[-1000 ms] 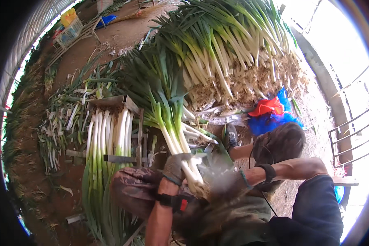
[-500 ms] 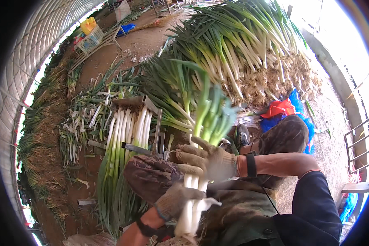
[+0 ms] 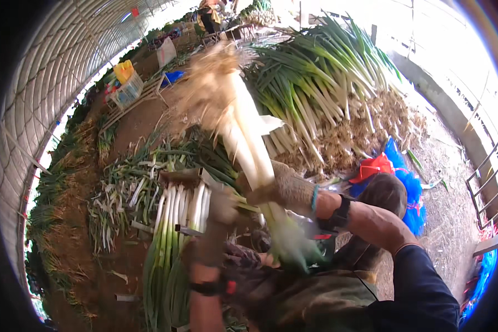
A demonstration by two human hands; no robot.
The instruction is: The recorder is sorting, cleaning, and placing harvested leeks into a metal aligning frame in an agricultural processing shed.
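My right hand (image 3: 285, 191), in a tan work glove, is wrapped round the shafts of a few long green onions (image 3: 248, 130). They are upside down: the blurred brown roots point up and away, and the green leaves hang toward my lap. A strip of pale skin sticks out from one shaft. My left hand (image 3: 218, 213), gloved too, is smeared by motion and its fingers are hard to make out. Just left of it, several green onions (image 3: 174, 213) lie side by side in a metal frame (image 3: 188, 176), white ends at its far plate.
A big heap of green onions (image 3: 332, 83) with rooty ends lies at far right. Peeled leaf scraps (image 3: 127, 193) cover the ground at left. Blue netting (image 3: 409, 191) and a red piece (image 3: 373, 167) are by my right knee. A crate (image 3: 128, 93) stands far left.
The green onions have been flipped from roots toward me to roots up and away. My left hand has let go of their lower shafts and moved up and left, toward the frame.
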